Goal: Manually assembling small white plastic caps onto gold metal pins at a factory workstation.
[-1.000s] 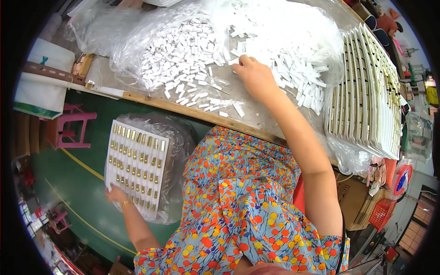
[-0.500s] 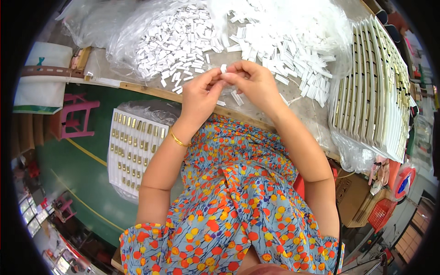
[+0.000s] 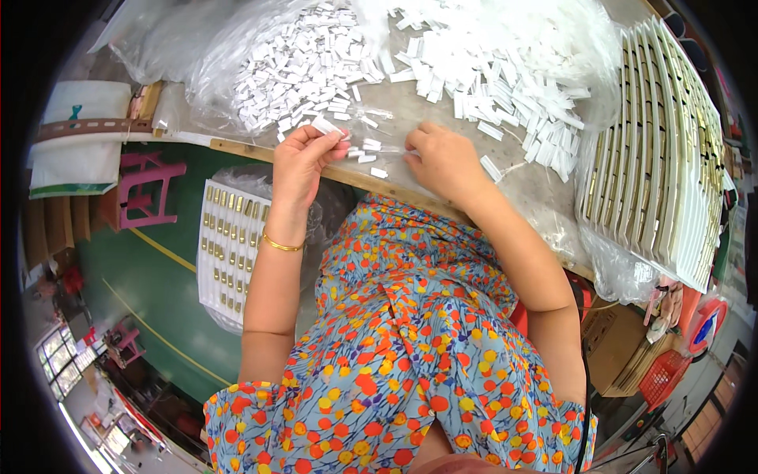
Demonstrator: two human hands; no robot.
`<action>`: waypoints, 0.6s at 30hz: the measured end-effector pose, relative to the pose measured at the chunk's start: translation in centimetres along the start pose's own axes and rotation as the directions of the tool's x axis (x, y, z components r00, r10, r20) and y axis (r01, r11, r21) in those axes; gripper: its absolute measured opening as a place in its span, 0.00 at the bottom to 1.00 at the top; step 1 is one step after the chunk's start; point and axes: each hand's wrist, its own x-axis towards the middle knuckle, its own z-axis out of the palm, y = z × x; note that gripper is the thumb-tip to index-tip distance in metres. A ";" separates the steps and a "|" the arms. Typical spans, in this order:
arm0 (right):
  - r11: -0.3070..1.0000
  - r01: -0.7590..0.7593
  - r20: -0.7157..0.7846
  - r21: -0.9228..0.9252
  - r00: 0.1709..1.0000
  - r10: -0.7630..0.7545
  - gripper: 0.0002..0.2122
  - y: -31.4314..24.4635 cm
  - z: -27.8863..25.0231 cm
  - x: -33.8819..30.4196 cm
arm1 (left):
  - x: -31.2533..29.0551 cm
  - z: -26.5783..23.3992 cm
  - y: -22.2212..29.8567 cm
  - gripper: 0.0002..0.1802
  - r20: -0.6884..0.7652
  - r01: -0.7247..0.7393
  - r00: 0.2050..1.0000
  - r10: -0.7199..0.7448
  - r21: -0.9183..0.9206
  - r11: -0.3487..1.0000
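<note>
Pinching a white piece (image 3: 324,125) in my left grip (image 3: 302,164) over the table (image 3: 545,215) edge, one end lost in my fingers. My right grip (image 3: 447,163) curls near loose white bits (image 3: 367,159), tips hidden, can't tell if it's got anything.

The dress (image 3: 395,308) before me is blue-grey, dotted red, orange and yellow. Loose pieces (image 3: 296,71) and the held piece (image 3: 325,125) at eleven o'clock are white, likewise the strips (image 3: 545,118) toward one. Two o'clock's stacked boards (image 3: 647,142) are white, striped gold and black; nine o'clock's single board (image 3: 209,288) is white with gold rows.
</note>
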 end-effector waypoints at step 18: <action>0.996 0.065 -0.020 -0.054 0.998 -0.066 0.02 4.0 -2.4 -2.0 | 1.3 4.0 -1.1 0.12 0.234 0.176 0.951 -0.201 0.122 0.977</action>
